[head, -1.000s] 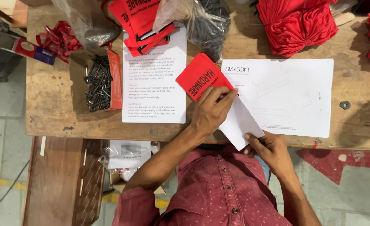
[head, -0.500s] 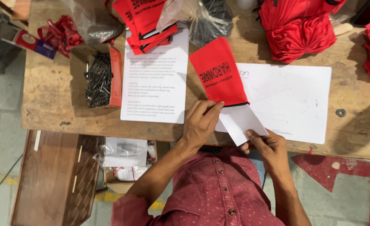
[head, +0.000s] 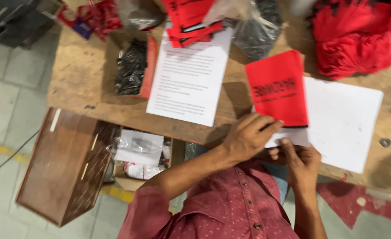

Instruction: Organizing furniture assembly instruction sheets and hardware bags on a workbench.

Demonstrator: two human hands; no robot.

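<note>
Head view shows me first the wooden table (head: 84,84), and I place everything from it. The biggest thing on it is the blank white sheet (head: 343,121) near its right end, which reaches to the near edge. At the far right corner of the table lies a heap of red cloth (head: 354,46). In the middle of the table I see a printed white sheet (head: 188,75), and on its far end a small stack of red sleeves (head: 191,22). Left of that printed sheet stands an open red box of dark metal parts (head: 131,66). A clear plastic bag (head: 255,28) with dark contents sits at the far edge, between the stack and the cloth heap.

The red sleeve with black print (head: 277,86) lies on the left part of the blank sheet, and a white card (head: 288,137) comes out of its near end, over the table's near edge.

The left hand (head: 248,137) is curled, with fingers pressing on the sleeve's near end and the card. The right hand (head: 301,161) pinches the card from below, at the table's edge.
</note>
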